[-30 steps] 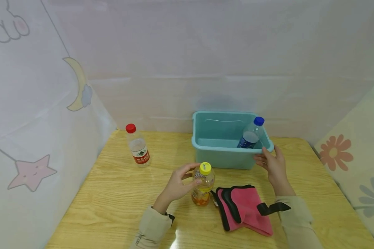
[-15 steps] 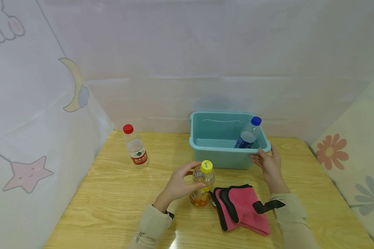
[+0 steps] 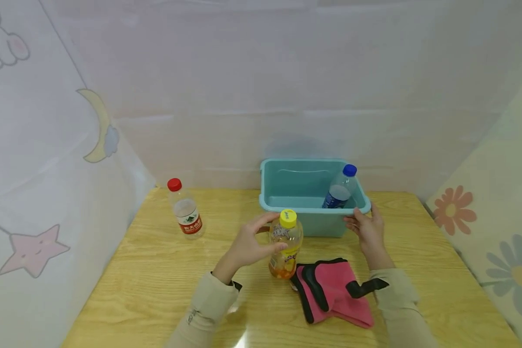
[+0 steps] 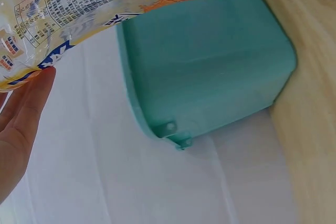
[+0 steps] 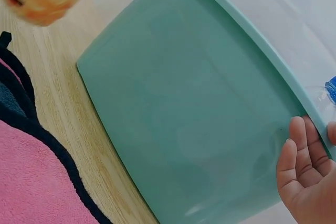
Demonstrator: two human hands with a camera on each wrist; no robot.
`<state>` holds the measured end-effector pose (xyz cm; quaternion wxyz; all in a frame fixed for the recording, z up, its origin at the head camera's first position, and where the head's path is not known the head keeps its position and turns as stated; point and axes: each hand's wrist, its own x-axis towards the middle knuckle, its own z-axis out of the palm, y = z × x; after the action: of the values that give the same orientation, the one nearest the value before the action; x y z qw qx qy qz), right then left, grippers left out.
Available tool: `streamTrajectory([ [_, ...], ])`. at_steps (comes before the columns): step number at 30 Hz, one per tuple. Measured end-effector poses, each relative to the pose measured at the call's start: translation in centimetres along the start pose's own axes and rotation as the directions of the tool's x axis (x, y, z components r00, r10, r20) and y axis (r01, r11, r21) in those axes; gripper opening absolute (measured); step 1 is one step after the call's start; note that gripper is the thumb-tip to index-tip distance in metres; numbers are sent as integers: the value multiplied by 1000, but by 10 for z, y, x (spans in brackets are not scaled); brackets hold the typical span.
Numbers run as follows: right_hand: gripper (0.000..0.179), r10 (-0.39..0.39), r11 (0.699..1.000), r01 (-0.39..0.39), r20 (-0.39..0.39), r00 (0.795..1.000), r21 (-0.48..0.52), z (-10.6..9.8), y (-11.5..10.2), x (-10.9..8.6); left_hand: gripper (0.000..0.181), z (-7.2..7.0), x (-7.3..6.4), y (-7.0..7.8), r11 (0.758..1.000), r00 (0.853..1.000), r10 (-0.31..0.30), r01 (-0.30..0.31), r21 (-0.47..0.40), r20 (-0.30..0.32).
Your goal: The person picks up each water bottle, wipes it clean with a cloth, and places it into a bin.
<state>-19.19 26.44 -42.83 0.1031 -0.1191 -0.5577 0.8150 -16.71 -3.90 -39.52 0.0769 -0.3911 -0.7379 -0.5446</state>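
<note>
Clearly, both hands are occupied. The left hand [image 3: 249,245] comes from the lower left with a bent wrist, and it pinches the yellow-capped bottle [image 3: 290,239] around its upper half: the thumb lies across the near side, while the other fingers go behind and are partly hidden. The right hand [image 3: 369,233] reaches forward to the near right corner of the turquoise bin [image 3: 309,224], and it pinches the rim there, with the thumb at the top and the fingers bent underneath, against the outer wall.

The yellow-capped bottle is in front of the bin, at the left of the pink cloth [image 3: 343,282]. Its long axis is nearly upright, the cap pointing up and the base pointing down; in the head view the cap leans a little to the right. Whether the base touches the table [image 3: 156,290], I cannot tell.

Inside the bin, at its right end, a blue-capped bottle [image 3: 341,189] is leaning, with its cap toward the upper right. A red-capped bottle [image 3: 185,210] stands on the table, well apart at the left.
</note>
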Motion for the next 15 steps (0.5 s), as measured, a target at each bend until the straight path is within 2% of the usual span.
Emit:
streamTrajectory([
  [5, 64, -4, 1000, 4, 0, 1000, -27, 0, 1, 0, 55, -6, 17, 7, 990, 991, 131, -133, -44, -29],
  [10, 62, -13, 999, 13, 2, 1000, -45, 1, 1, -1, 60, -11, 35, 14, 976, 975, 214, -216, -32, -56],
  [15, 60, -18, 999, 18, -8, 1000, -51, 1, 1, -1, 65, -14, 53, 24, 956, 948, 293, -294, 10, -122],
])
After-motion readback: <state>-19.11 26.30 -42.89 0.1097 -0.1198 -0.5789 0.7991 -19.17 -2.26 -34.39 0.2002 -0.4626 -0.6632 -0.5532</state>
